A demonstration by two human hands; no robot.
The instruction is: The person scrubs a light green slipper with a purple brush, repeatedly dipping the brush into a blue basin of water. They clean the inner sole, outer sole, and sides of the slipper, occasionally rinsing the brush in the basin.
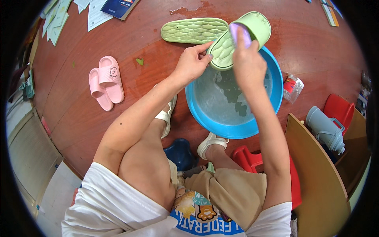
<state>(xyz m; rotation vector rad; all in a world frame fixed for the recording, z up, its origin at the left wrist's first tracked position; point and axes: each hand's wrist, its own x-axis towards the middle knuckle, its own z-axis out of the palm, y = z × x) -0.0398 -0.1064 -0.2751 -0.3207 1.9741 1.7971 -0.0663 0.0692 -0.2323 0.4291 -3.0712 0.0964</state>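
My left hand (194, 61) grips the sole end of a light green slide slipper (223, 52), tilted above a blue plastic basin (189, 103). In my right hand (250, 60), blurred, is a purple brush (240, 35), pressed against the slipper's footbed near the strap. The brush's underside is hidden. Cloudy water (216, 97) with some suds fills the lower part of the basin. Behind it, a second green slipper (192, 29) lies on the reddish floor, its far right end covered by the held one.
Pink slippers (106, 83) lie at left on the floor (142, 80). A clear jar (293, 87) rests right of the basin. A grey thermos (325, 127) and a wooden panel (316, 166) are farther right. Papers (99, 14) and a blue book (118, 8) lie at the top left.
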